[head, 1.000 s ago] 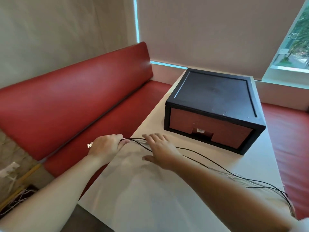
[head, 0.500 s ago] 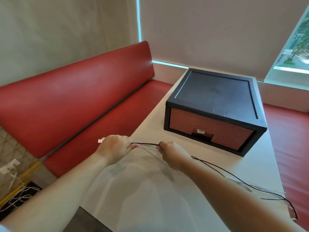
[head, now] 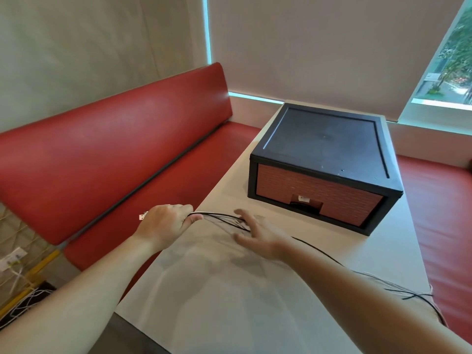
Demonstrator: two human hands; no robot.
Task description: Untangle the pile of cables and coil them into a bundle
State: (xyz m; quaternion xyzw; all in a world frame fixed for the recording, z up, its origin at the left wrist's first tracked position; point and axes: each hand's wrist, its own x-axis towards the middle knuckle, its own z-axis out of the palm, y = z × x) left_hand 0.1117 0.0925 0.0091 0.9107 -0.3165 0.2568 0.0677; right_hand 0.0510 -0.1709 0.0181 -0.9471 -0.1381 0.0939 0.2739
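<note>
The small white label (head: 304,199) on the brick-patterned front of the black box (head: 324,144) is too small to read. The left hand (head: 166,226) is gripping thin black cables (head: 219,216) in curled fingers; the right hand (head: 258,236) is resting over them, fingers spread wide, on the smooth white desk (head: 229,302).

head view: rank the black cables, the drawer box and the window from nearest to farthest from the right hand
1. black cables: touching, right at the fingers of the right hand, running off to its left.
2. drawer box: ahead and slightly right of the hand.
3. window: far upper right, beyond the box.
</note>
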